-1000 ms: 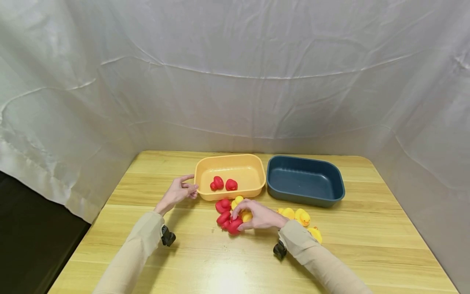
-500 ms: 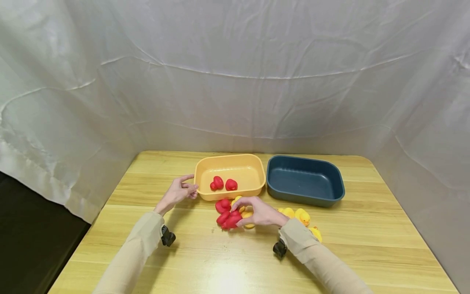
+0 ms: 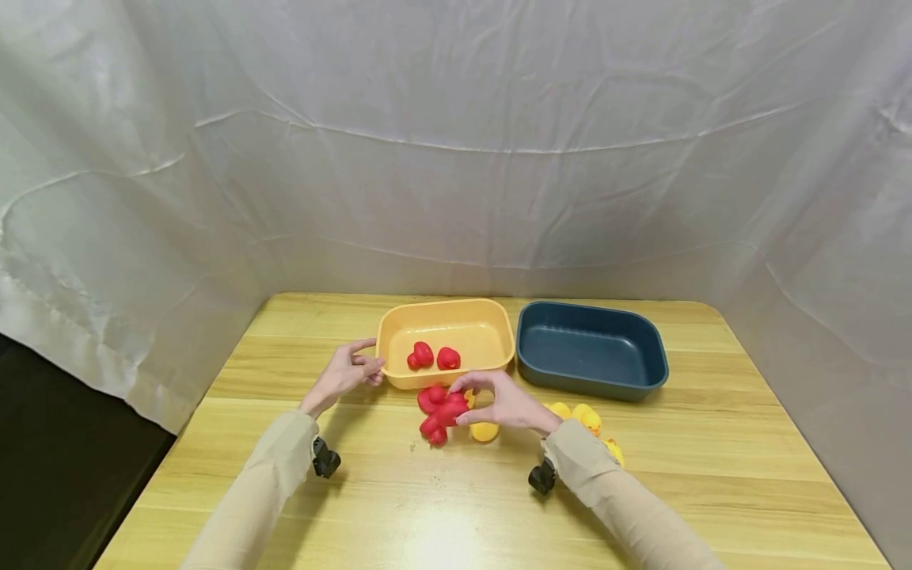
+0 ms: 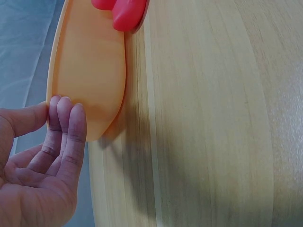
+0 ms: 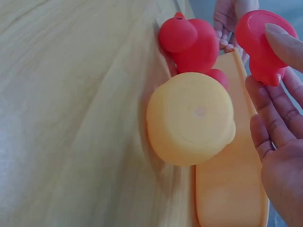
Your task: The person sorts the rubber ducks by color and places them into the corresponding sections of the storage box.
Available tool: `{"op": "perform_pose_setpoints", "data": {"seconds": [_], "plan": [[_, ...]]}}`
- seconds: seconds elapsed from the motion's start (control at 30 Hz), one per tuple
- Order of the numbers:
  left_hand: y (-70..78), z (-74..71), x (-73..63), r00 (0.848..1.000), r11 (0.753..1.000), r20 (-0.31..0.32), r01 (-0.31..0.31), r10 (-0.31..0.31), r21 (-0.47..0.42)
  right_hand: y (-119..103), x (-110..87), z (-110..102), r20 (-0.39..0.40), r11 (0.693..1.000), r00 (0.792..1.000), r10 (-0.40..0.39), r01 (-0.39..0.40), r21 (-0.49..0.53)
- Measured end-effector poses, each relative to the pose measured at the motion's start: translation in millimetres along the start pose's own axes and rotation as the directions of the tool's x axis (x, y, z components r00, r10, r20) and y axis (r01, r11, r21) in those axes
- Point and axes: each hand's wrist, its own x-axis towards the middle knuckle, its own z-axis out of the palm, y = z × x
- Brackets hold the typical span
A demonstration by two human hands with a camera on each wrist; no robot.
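Pinching a red duck [image 5: 260,57] w/ R hand [image 3: 504,402]; L hand [image 3: 343,374] at yellow tub [image 3: 484,348].
Duck's btwn R thumb & fingers, seemingly off the surface [image 3: 385,483], just short of the tub; loose red ducks [image 3: 431,430] just L of those fingertips, yellow duck [image 3: 484,432] nearly under R thumb. L hand's digits touch the tub's L end; can't tell if they pinch the rim. Best: firm but light grip, raise it clear of its neighbours before any sideways move. L hand should steady the tub w/o shoving it.
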Motion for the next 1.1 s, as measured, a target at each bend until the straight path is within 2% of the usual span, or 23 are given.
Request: {"op": "perform_pose_setpoints", "data": {"seconds": [0.3,0.57,1.1], "plan": [[-0.3,-0.5,-0.5,1.0,1.0,0.005,-0.005,0.005,-0.008,-5,3.1,-11,-0.064,1.0,0.998,0.014,-0.012,0.024],[-0.6,-0.7,-0.4,1.0,1.0,0.007,-0.011,0.011,-0.001,-11,10.3,-24,-0.091,0.999,0.996,-0.003,0.007,0.047],[-1.5,-0.4,0.7,1.0,1.0,0.008,-0.008,0.008,0.011,-16,29.1,-54,-0.134,0.998,0.99,0.046,-0.041,0.046]]}}
